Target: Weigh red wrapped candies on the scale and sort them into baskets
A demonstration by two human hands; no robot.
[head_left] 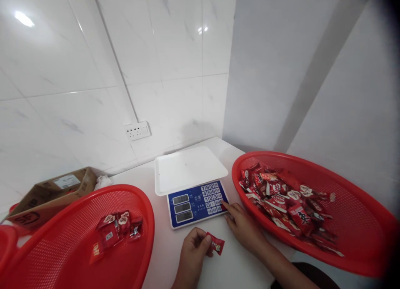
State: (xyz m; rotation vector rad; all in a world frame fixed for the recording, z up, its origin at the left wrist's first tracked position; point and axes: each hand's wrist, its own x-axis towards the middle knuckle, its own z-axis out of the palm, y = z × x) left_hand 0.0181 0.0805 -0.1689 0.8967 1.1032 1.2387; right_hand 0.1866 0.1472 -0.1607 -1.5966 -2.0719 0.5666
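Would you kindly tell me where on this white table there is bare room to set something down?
Bare white table shows between the left red mesh basket and the blue-fronted scale, and behind the scale at the tiled wall. The scale's white tray is bare. Crowded in front: left hand holding a red-wrapped candy, right hand at the keypad.

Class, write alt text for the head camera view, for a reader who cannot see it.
A person's left hand holds a red candy packet while the right hand touches the keypad corner of a white scale. Red baskets flank it: the right basket heaped with packets, the left basket holding few.
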